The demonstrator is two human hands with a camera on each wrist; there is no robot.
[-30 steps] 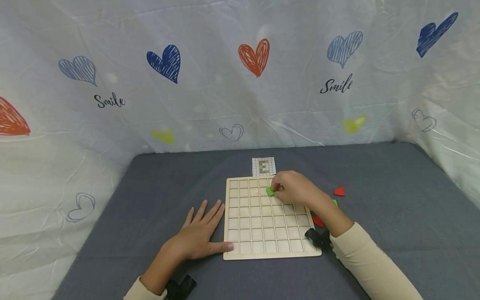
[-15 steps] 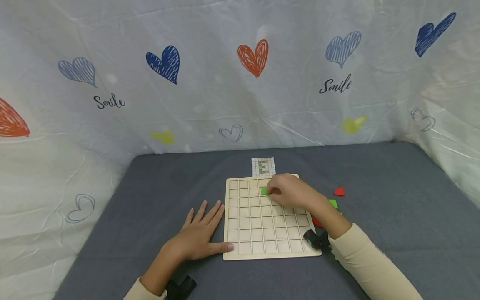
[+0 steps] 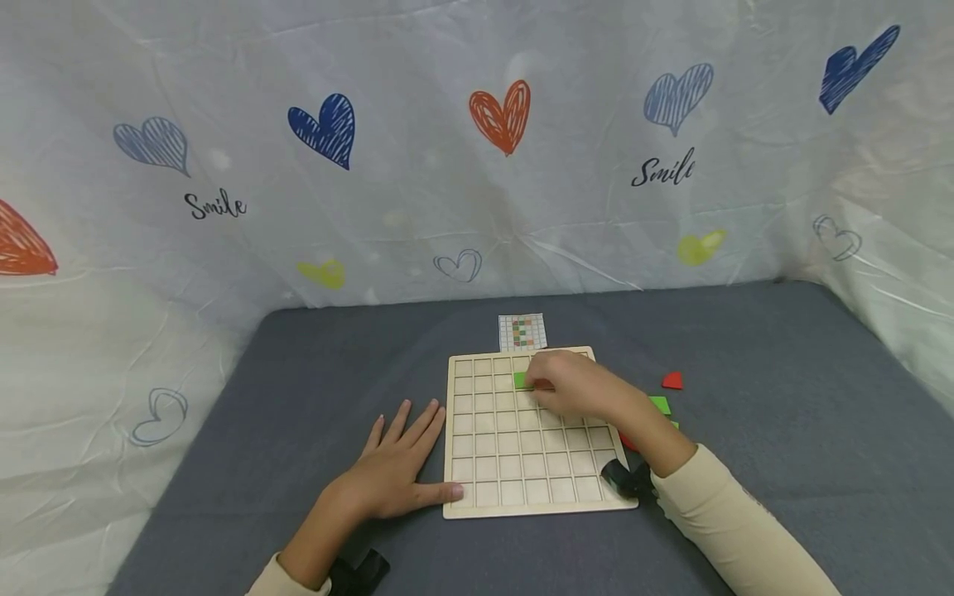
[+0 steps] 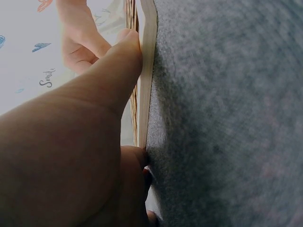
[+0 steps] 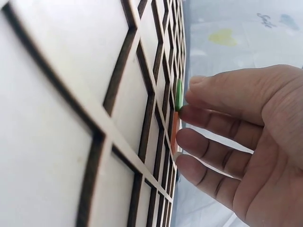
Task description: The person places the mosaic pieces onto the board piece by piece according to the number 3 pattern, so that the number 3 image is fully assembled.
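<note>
"What's biggest?"
"A white curtain, printed with hearts, beyond the far edge of the grey-covered bench."
"And on the bench?"
"A gridded board, roughly midway between the bench's left and right edges."
"The hands?"
"The left hand lies spread, fingers apart, along the board's left edge, thumb resting near its near-left corner. The right hand is over the board's far part, fingers loosely bent, tips at the tiles there, clamped round nothing that I can see."
"Then?"
"A card with a coloured pattern, at the board's far edge."
"And the smallest?"
"A green tile lies in the grid near the board's far edge, an orange tile just beside it. Off the board, toward the bench's right edge, lie a red tile and a second green tile."
</note>
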